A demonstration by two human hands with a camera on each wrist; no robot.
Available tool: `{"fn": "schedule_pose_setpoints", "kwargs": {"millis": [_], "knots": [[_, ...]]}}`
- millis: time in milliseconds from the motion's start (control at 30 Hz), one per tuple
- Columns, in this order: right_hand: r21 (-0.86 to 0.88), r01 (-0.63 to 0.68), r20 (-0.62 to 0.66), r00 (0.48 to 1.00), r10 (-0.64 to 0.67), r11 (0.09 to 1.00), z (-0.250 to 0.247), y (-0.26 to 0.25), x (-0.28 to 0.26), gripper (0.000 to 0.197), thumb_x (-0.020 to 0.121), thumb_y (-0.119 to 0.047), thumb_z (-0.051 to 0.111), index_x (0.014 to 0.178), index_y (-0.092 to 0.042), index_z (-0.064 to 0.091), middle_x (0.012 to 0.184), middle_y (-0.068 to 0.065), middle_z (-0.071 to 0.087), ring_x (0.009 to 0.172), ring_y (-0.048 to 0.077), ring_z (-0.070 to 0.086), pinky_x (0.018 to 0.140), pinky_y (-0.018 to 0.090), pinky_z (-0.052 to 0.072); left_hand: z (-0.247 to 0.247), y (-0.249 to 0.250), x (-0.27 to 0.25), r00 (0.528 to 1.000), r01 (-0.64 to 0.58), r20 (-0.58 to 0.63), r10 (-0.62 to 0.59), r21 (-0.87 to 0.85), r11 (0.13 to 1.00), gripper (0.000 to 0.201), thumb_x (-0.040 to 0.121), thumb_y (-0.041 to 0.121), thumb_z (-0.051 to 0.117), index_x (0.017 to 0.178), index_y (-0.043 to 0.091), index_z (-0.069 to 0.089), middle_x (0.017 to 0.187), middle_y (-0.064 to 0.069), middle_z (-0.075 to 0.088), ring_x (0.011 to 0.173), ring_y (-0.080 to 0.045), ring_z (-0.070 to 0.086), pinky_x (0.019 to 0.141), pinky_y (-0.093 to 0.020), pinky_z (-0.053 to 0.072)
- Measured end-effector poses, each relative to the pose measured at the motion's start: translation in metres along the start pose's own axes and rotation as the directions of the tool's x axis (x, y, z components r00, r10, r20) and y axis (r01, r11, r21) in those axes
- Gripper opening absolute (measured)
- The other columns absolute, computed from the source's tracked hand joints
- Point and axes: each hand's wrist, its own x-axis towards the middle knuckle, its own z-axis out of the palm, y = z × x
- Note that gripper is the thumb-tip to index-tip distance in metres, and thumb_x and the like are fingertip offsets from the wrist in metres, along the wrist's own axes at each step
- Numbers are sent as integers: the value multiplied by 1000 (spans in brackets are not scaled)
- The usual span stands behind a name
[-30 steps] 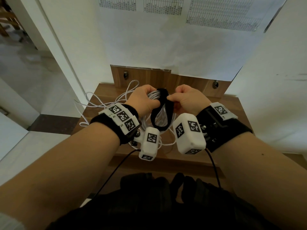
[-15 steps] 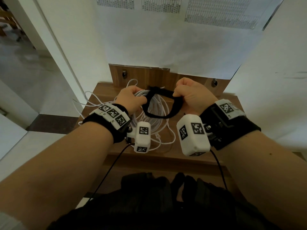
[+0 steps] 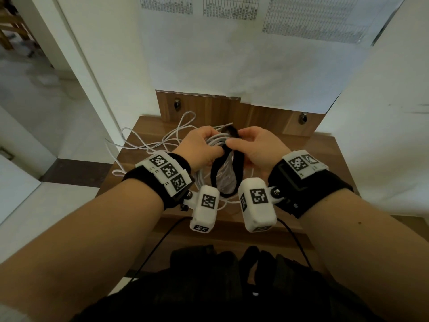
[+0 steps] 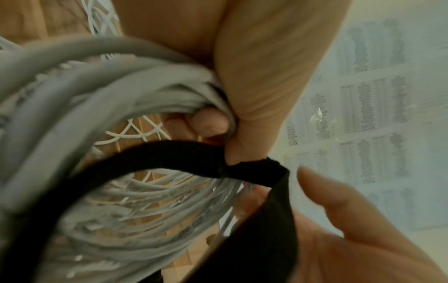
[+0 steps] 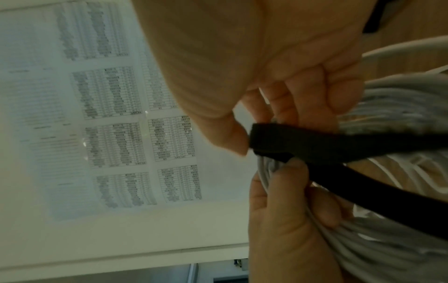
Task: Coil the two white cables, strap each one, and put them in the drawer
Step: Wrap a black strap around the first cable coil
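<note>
A coiled white cable [image 3: 217, 141] hangs over the wooden table [image 3: 313, 163], gripped at its top by my left hand [image 3: 204, 149]. In the left wrist view the left thumb [image 4: 254, 86] clamps the coil [image 4: 109, 99] and presses one end of a black strap [image 4: 169, 157]. The strap [image 3: 228, 175] runs through the coil and sags as a loop. My right hand [image 3: 241, 142] pinches the strap's other end [image 5: 303, 139] close to the left hand [image 5: 286, 210]. The second white cable [image 3: 148, 141] lies loose at the table's back left.
A wooden backboard [image 3: 232, 110] with two metal knobs [image 3: 177, 104] stands behind the table. Printed sheets [image 3: 232, 54] cover the wall above. White walls close in on the right and left, with open floor [image 3: 34, 101] at the left. No drawer is in view.
Half a second ago the hands were apart with the strap stretched between them. They have come together and dropped slightly, and the strap now sags as a loop below the coil's top.
</note>
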Motion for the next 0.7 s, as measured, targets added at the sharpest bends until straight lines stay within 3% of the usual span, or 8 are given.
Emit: {"fn": "schedule_pose_setpoints", "kwargs": {"millis": [100,200,300,367,433,500,633,700], "knots": [[36,14,-48,999,-12,999,-6,0,2,8,90,-10,62,94,-15,66,73,6,69,68,17,66,75,36,57,2,1,-1,1000,13,26,-13,-7,1000,20,82,1,66,96,13,57,78,-2,62,51,2,56,48,-12,46],[146,-7,-168,985,32,989,-16,2,8,16,94,-5,53,90,-13,66,62,4,62,60,17,59,64,30,53,2,-1,-3,999,20,42,-20,-10,1000,21,82,3,67,94,17,59,82,-3,65,62,-8,60,54,-16,50],[148,36,-258,966,3,988,-22,3,11,15,93,-9,55,88,-16,66,61,1,64,64,17,60,71,35,54,2,0,-2,998,33,52,-31,-32,999,22,82,4,67,97,18,61,87,-5,68,70,-13,63,63,-24,55],[188,55,-341,940,13,981,-28,3,15,10,95,-15,57,89,-15,65,62,-2,65,64,15,60,75,33,54,2,0,-3,997,47,57,-44,-46,998,23,83,3,66,102,16,62,86,-6,67,64,-10,61,58,-23,53],[219,45,-407,912,49,975,-39,3,17,11,97,-19,56,97,-13,64,69,-1,67,63,12,59,67,25,53,1,-1,-4,997,59,58,-55,-80,995,28,83,1,64,106,17,63,85,-3,67,57,-6,60,53,-20,49],[162,12,-412,909,56,987,-48,5,21,19,97,-24,57,109,-11,64,82,0,71,72,13,63,70,27,54,-1,-2,-7,997,60,60,-54,-100,993,33,84,-1,62,111,17,64,84,-1,67,54,-2,60,51,-18,47],[-160,-88,-333,942,30,983,-44,9,21,74,85,-36,70,147,-14,35,139,8,50,121,25,53,87,32,45,-1,2,-9,997,38,65,-32,-94,995,31,85,-2,61,111,15,64,79,1,65,47,2,57,47,-13,44],[-182,5,-312,948,-62,983,-35,8,16,64,83,-34,72,140,-21,46,133,4,54,118,22,56,89,31,47,1,6,-9,997,33,69,-25,-112,993,31,85,-4,60,110,14,63,76,1,64,44,2,55,45,-12,43]]}}
